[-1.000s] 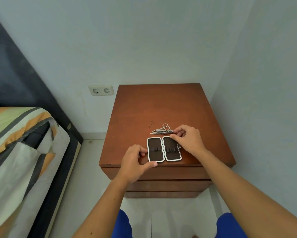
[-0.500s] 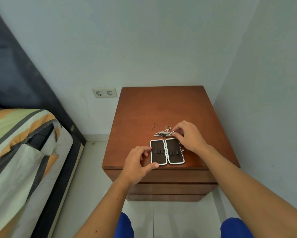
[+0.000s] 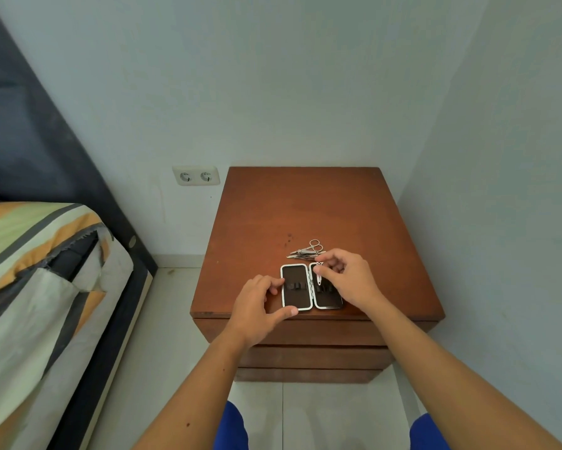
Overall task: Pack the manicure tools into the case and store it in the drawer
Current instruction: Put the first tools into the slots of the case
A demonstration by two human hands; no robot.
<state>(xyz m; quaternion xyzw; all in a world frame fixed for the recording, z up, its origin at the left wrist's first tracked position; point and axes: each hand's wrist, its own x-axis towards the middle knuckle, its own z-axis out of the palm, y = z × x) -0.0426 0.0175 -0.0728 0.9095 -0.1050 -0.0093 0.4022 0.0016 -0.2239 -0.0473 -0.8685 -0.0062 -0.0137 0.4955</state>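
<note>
An open black manicure case (image 3: 295,298) with a white rim lies flat near the front edge of a brown wooden nightstand (image 3: 305,209). Both halves show dark elastic loops. Just behind it lies a small pile of metal tools (image 3: 306,252), scissors on top. My right hand (image 3: 344,277) pinches a small metal tool (image 3: 319,277) over the case's right half, its tip pointing down toward the loops. My left hand (image 3: 260,306) rests on the case's left edge, thumb at its front corner, fingers on its side.
The nightstand has shut drawer fronts (image 3: 312,355) below its top. A bed with a striped cover (image 3: 39,271) stands at the left, a double wall socket (image 3: 195,175) is behind, and a wall stands close on the right. White tiled floor lies below.
My right hand has left the tool pile and come back over the case's right half with one small tool pinched. My left hand stays on the case's left edge.
</note>
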